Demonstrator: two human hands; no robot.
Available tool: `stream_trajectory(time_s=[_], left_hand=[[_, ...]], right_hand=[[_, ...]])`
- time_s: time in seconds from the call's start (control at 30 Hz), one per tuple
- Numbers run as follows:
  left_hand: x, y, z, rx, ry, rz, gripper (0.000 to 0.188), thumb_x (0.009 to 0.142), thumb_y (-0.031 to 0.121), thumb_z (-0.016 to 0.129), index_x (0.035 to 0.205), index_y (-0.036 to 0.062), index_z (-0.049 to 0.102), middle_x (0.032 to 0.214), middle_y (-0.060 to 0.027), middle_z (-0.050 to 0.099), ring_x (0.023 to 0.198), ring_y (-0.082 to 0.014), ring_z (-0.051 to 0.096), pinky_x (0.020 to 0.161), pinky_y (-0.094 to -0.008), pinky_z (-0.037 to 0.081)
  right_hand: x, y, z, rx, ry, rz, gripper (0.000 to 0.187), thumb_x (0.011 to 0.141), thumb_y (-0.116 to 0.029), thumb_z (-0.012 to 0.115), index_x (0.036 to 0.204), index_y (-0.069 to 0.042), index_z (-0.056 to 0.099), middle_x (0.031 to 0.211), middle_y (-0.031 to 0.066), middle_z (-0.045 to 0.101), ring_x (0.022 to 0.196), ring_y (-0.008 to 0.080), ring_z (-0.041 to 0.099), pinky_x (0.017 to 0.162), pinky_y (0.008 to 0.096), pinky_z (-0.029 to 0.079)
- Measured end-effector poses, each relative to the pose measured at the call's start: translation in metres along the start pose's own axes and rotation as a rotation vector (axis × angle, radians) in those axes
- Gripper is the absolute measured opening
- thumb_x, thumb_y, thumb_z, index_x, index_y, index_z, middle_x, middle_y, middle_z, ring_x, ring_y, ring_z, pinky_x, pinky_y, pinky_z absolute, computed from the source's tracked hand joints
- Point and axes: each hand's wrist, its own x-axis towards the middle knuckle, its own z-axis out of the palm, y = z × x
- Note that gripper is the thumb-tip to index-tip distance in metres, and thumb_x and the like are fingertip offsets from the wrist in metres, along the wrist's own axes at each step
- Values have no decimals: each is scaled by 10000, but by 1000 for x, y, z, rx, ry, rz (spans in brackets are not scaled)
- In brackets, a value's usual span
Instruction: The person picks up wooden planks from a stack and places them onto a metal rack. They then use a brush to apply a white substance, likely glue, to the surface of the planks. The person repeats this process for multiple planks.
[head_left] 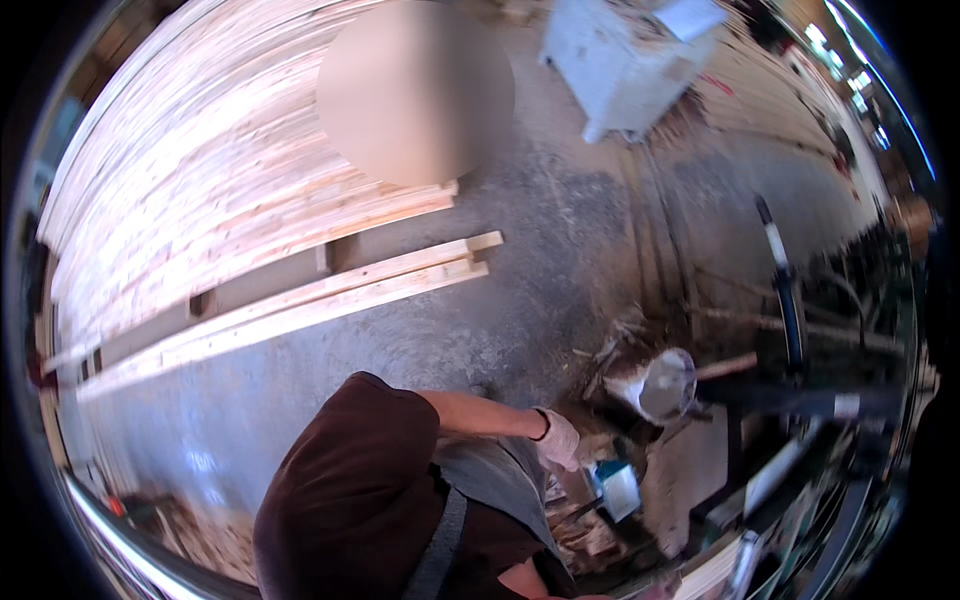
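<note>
Floor point(545, 310): concrete; lumber stack point(200, 170), ten o'clock
Blue-and-white container point(619, 492): five o'clock; probably light, stiff; grip opposite sides
Left hand point(558, 440): gloved, just beside it
Right hand point(660, 587): five o'clock rim
Fingers: can't make out, both hands

Cannot make out the inside of the round pale container point(668, 386), too blurred. Cannot tell the grip of the gloved left hand point(557, 440), left of and below the container, with fingertips merging into clutter. Cannot identify the blurred blue-and-white object point(617, 490) below the container. See only a sliver of the right hand point(660, 588), well below the container, cut off at the lower edge. Lose part of the plank stack point(200, 190), upper left of the container, behind a smooth round blur point(415, 95). Cannot trace the dark machinery point(850, 400), right of the container, past the black rim.
</note>
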Motion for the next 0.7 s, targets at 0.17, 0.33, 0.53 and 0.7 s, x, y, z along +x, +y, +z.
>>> stream_trajectory(time_s=[0.17,0.33,0.53,0.7], left_hand=[[-55,-155,-24,-130,634,102,283,947,294,537,1099,95,670,999,-149,723,928,-372,681,802,-465,537],[-203,-249,-11,-548,1033,-519,330,946,326,580,1146,82,675,965,-107,722,871,-282,684,746,-394,552],[-292,-257,70,-1746,1818,-902,492,953,450,595,1115,-6,685,932,-178,735,748,-219,701,680,-330,580],[-278,-281,69,-1831,1804,-1129,520,956,463,530,1209,37,690,971,-179,749,882,-281,735,784,-386,561]], right_hand=[[113,-262,-27,914,-573,-289,218,977,-211,596,1075,-17,619,786,132,696,598,243,658,483,347,527],[133,-543,-43,806,-162,-939,275,956,-226,605,762,-33,626,637,63,587,524,167,532,490,325,437],[-26,-863,-99,577,-680,-1123,292,946,-315,647,926,-25,683,679,2,616,495,112,502,443,312,389],[-149,-995,-72,135,-792,-1304,263,933,-313,659,979,-56,690,627,17,604,497,131,573,417,305,423]])
